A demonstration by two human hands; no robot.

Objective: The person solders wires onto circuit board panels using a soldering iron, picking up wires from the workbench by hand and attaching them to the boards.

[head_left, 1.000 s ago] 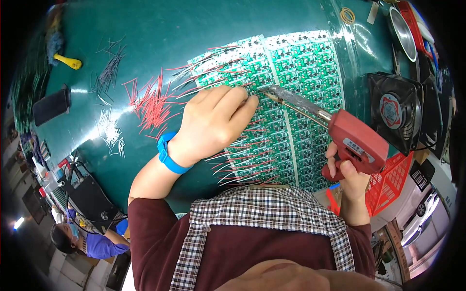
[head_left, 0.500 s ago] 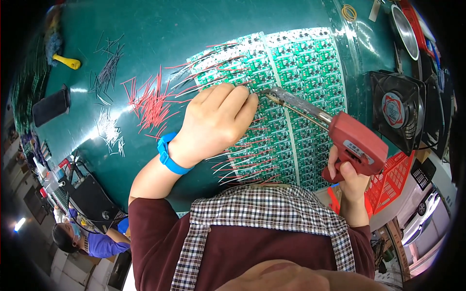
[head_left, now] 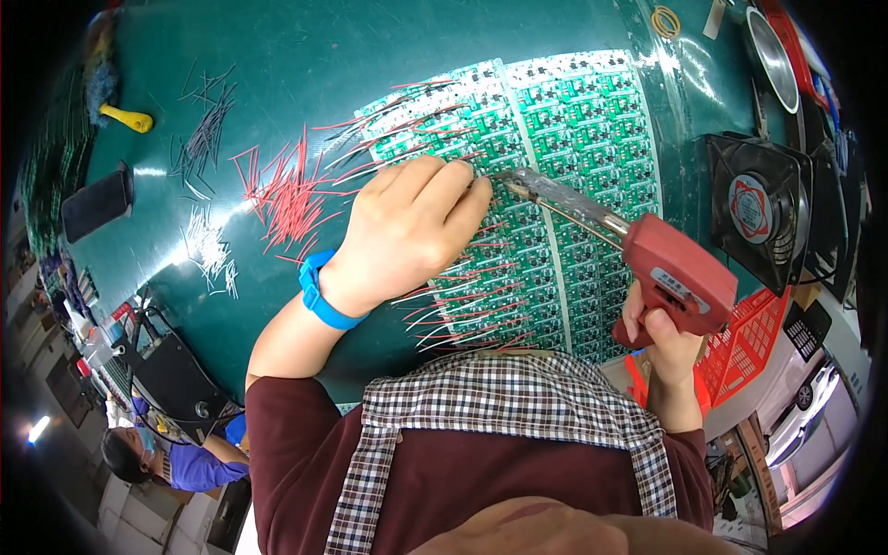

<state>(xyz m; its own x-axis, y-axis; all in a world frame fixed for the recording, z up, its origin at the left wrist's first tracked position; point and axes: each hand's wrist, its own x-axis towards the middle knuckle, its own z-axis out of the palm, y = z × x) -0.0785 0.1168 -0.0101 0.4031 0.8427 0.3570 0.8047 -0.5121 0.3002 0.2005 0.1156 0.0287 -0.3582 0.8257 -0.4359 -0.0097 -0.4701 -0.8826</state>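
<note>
My left hand point(head_left: 412, 227), with a blue wrist strap point(head_left: 321, 294), rests over the left part of a green circuit board panel point(head_left: 592, 139). Its fingers are curled closed, and whatever they pinch is hidden beneath them. My right hand point(head_left: 668, 344) grips the handle of a red soldering gun point(head_left: 680, 268). The gun's metal tip points left and ends right beside my left fingertips, over the boards. Red, black and white wires point(head_left: 467, 305) stick out from the panel's left edge, above and below my left hand.
Left on the green table lie piles of red wires point(head_left: 291, 199), black wires point(head_left: 211, 129) and white wires point(head_left: 210, 245), plus a phone point(head_left: 97, 203) and a yellow-handled brush point(head_left: 128, 117). A black fan point(head_left: 754, 208) and a red basket point(head_left: 745, 342) stand right. Another person point(head_left: 190, 462) is at lower left.
The soldering gun's body has shifted very slightly left, while its tip stays beside my left fingertips. My left hand has barely moved.
</note>
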